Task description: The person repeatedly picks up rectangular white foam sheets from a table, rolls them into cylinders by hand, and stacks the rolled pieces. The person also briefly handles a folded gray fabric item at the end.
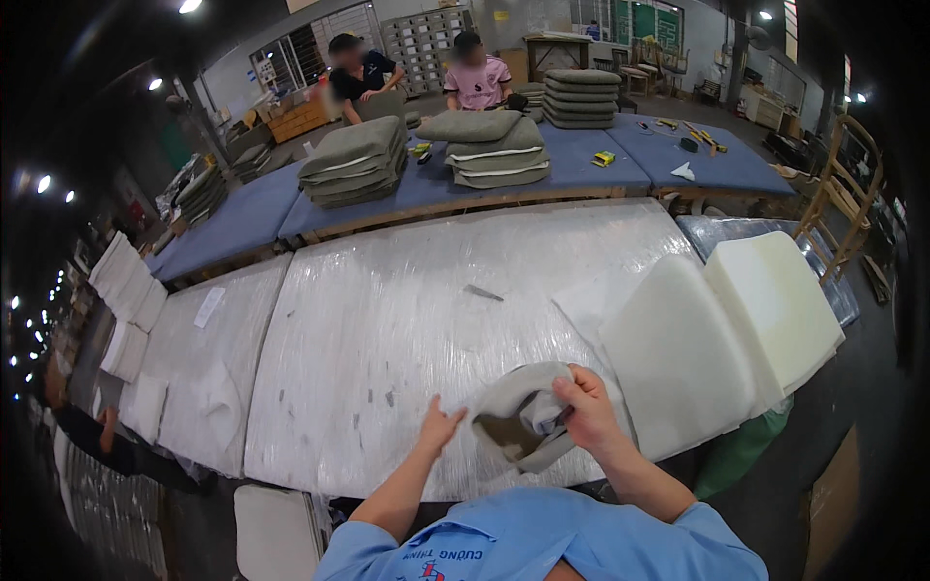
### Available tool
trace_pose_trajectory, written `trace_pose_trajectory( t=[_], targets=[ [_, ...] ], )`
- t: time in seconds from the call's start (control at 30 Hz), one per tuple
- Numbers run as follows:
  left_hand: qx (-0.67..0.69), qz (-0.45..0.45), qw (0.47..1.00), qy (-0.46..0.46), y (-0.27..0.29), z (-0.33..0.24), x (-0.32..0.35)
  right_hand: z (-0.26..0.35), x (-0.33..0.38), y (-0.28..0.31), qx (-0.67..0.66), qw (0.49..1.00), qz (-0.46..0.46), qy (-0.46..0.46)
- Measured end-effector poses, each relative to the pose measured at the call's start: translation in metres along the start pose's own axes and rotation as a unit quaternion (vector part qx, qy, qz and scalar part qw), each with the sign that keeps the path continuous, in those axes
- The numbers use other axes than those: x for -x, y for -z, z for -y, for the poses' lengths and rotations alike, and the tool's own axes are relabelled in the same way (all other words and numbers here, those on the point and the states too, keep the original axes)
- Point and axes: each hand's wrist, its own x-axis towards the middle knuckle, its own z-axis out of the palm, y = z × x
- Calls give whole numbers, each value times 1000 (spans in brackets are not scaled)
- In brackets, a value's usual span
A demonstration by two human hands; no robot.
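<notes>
While the right hand (586, 407) pinches the rim of a grey fabric cushion cover (523, 416), fingers closed on its folded edge, the left hand (441, 426) sits just beside the cover's left side, fingers spread and holding nothing. Cover is bunched, opening facing the person, at the near edge of the plastic-wrapped table (387, 320). Two white foam pads (717, 339) lie just right of the hands, overlapping each other. Stacks of grey cushions (354, 160) sit on the blue bench (581, 160) behind, two people working there.
</notes>
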Motion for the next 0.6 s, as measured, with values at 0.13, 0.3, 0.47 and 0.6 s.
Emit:
trace_pose_trajectory(
  t=[0.13, 0.3, 0.47, 0.6],
  targets=[
    [278, 330, 847, 311, -67, 10, 48, -21, 12, -7, 88, 996, 19, -13],
    [396, 458, 781, 153, -101, 32, 57, -34, 24, -22, 117, 992, 36, 10],
    [356, 296, 858, 222, -103, 36, 64, -3, 32, -10, 41, 993, -29, 107],
    [478, 82, 807, 337, -96, 24, 25, 24, 42, 14, 1, 983, -97, 158]
  ],
)
